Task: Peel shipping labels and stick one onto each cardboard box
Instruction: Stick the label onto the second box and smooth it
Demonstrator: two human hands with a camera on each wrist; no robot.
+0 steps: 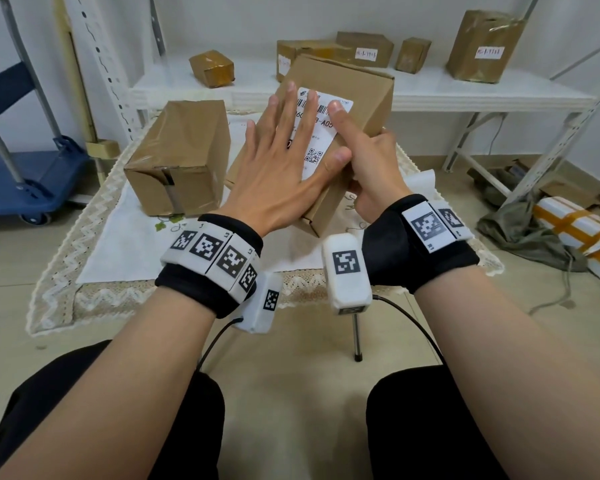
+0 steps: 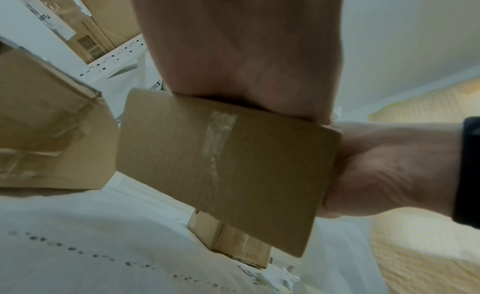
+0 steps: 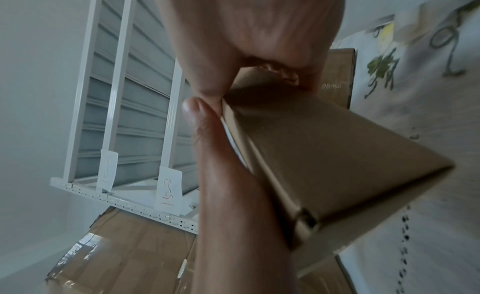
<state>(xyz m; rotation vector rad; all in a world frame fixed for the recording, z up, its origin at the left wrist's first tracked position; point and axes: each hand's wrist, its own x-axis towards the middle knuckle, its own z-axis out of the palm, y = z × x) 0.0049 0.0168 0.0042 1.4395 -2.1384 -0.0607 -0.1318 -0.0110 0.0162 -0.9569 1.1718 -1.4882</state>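
A plain brown cardboard box (image 1: 329, 133), matte and sharp-edged, is held tilted above the cloth-covered surface (image 1: 125, 237), its long axis running from the person up and away toward the white shelf (image 1: 430, 91). On its upward face lies a white rectangular shipping label (image 1: 321, 133) with barcode, large printed characters and a QR code, its long side following the box's length. The left hand (image 1: 278, 174) lies flat on that face, fingers straight and spread over the label, pressing it down; its grip is released. The right hand (image 1: 364, 168) grasps the box's right side, fingers curled around the edge, thumb on the label's lower right and index finger stretched up along the label's right margin. From the left wrist view the box's underside shows a strip of clear tape (image 2: 221, 146). Just left of the held box a larger carton (image 1: 181, 157), wrapped in glossy clear tape, rests on the surface. Beyond the held box, several taped brown parcels (image 1: 485, 46) stand on the shelf, some with small handwritten tags.
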